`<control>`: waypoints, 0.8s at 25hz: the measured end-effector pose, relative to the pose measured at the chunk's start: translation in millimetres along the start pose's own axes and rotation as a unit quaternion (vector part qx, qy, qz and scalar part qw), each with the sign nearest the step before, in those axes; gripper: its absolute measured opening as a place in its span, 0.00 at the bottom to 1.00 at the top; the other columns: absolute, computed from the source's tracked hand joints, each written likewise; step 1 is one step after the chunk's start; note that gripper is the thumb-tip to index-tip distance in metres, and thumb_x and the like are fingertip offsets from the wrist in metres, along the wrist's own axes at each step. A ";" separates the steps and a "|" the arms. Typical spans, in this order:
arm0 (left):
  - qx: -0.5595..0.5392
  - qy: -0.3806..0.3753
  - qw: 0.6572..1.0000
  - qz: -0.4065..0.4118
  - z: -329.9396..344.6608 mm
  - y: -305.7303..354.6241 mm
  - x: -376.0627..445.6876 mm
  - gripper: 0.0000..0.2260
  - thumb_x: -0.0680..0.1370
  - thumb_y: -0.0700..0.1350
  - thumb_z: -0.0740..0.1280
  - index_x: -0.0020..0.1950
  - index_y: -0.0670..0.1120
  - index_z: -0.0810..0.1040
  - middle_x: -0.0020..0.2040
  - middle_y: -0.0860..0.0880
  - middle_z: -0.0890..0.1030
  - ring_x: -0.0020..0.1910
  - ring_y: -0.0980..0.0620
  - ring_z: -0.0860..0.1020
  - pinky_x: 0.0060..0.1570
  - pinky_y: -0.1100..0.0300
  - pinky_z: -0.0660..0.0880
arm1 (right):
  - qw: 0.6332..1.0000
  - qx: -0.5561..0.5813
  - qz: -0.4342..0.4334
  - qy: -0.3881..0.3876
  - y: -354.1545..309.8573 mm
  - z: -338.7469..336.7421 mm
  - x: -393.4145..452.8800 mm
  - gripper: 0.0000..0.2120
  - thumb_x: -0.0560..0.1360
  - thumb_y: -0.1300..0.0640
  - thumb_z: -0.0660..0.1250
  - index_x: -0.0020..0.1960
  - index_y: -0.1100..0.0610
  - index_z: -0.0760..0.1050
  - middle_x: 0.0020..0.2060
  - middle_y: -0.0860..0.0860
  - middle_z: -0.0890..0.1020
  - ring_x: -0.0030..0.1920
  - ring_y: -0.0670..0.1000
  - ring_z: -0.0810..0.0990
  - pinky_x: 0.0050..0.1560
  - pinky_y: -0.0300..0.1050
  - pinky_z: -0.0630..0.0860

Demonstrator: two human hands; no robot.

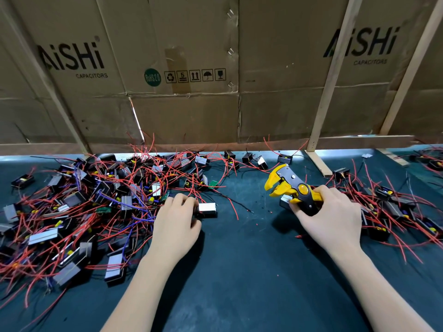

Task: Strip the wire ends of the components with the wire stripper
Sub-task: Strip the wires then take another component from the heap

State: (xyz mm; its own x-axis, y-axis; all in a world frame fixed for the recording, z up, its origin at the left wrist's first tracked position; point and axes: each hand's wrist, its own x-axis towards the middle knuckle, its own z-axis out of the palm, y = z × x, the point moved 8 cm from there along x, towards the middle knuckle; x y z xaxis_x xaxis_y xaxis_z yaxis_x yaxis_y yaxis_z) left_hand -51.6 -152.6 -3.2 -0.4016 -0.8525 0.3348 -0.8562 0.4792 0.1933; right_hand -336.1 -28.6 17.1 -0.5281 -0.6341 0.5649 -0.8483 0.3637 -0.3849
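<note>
While left hand (176, 220) pinches boxy black component (206, 210), right hand (332, 214) grips yellow plastic stripper (291, 186).

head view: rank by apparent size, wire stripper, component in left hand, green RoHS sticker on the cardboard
1. wire stripper, clearly largest
2. component held by the left hand and green RoHS sticker: look alike; the sticker sits farther back, so no ranking

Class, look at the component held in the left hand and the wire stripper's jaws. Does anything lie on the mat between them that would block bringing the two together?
Nothing solid does. Between the component in the left hand and the wire stripper in the right hand lies open mat, crossed only by the component's own loose wires.
</note>
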 end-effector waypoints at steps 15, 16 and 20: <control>-0.095 -0.054 0.994 0.005 -9.0 -4.5 -2.1 0.21 0.70 0.46 0.71 0.60 0.52 0.69 0.55 0.54 0.71 0.56 0.50 0.74 0.53 0.54 0.73 | 1.000 -0.002 0.008 -0.003 5.5 1.4 1.5 0.20 0.67 0.40 0.73 0.44 0.56 0.76 0.39 0.51 0.79 0.46 0.60 0.78 0.47 0.52 0.67; -0.115 -0.031 0.993 0.023 -13.6 0.7 -2.3 0.20 0.70 0.45 0.72 0.60 0.52 0.70 0.54 0.55 0.72 0.55 0.50 0.74 0.54 0.54 0.73 | 1.000 0.000 0.007 0.000 5.3 0.9 1.8 0.20 0.67 0.40 0.73 0.44 0.56 0.76 0.38 0.51 0.79 0.46 0.60 0.78 0.46 0.52 0.67; -0.282 0.029 0.949 0.139 -33.7 37.6 -8.7 0.20 0.70 0.42 0.77 0.60 0.48 0.76 0.54 0.56 0.77 0.54 0.59 0.76 0.57 0.61 0.72 | 1.000 0.003 -0.001 0.008 3.6 0.0 1.4 0.20 0.67 0.40 0.74 0.43 0.57 0.76 0.38 0.51 0.78 0.44 0.60 0.78 0.45 0.51 0.66</control>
State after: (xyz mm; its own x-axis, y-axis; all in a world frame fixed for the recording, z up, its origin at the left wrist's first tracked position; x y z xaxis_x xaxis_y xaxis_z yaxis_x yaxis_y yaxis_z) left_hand -69.3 -120.1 32.1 -0.5532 -0.6722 0.4921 -0.4038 0.7330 0.5474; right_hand -339.9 -28.2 16.5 -0.5269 -0.6242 0.5769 -0.8492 0.3581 -0.3882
